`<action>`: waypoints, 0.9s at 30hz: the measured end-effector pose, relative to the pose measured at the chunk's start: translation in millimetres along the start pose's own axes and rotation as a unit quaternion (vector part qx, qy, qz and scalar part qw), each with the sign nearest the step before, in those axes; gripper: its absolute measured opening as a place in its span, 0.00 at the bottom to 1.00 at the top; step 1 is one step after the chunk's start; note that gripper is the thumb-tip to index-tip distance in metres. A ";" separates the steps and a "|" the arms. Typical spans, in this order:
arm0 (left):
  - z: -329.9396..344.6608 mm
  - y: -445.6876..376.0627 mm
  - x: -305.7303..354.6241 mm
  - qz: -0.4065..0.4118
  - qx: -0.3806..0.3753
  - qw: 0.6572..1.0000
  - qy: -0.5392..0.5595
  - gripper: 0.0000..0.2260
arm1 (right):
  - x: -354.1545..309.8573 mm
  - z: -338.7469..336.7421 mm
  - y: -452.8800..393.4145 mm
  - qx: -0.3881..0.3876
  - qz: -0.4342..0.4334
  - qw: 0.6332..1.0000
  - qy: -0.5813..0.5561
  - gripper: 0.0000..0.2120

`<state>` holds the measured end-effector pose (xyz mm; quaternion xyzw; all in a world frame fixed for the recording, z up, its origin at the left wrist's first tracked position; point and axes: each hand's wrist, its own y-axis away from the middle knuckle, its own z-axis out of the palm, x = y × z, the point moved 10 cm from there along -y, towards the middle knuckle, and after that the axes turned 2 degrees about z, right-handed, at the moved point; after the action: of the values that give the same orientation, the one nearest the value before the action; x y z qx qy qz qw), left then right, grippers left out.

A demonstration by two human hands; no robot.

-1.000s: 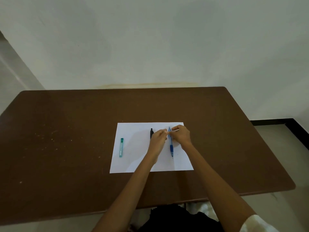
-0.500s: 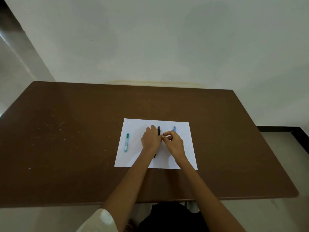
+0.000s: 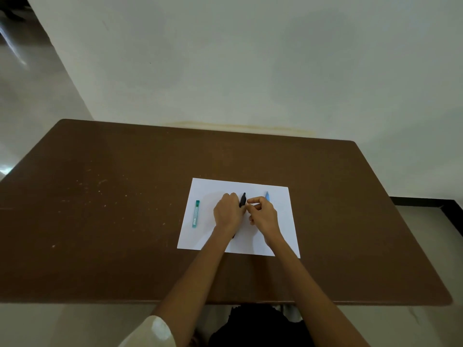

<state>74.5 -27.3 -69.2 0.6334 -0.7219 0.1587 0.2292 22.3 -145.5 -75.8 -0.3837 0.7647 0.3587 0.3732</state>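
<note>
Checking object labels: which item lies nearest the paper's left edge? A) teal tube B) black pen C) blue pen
A: the teal tube lies alone by the left edge of the paper; the left hand grips the black pen mid-sheet, and the blue pen shows beyond the right hand.

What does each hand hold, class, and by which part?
The left hand grips the black pen round its middle, upper end protruding. The right hand pinches its fingertips beside that end; whether they hold anything cannot be told.
</note>
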 end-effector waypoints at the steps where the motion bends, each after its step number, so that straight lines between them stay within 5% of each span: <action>1: -0.6 -0.4 -0.4 -0.005 -0.004 1.000 0.002 0.13 | -0.8 0.5 -0.3 0.000 0.000 1.000 0.000 0.09; 14: -4.1 7.7 -23.9 -0.016 0.008 0.979 0.204 0.14 | -10.0 4.8 -13.7 -0.008 0.056 0.997 -0.061 0.18; 20: -0.8 5.8 -30.8 -0.040 -0.038 0.955 0.292 0.09 | -40.5 15.8 -16.4 -0.036 0.019 0.994 -0.104 0.10; 27: -3.4 2.5 -31.3 -0.086 -0.036 0.937 0.338 0.10 | -63.8 30.7 -15.9 -0.090 -0.006 0.995 -0.030 0.14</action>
<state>75.4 1.2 -82.8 0.5936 -0.5499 0.3166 0.4949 72.2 -106.6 -40.2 -0.4095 0.7153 0.4350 0.3626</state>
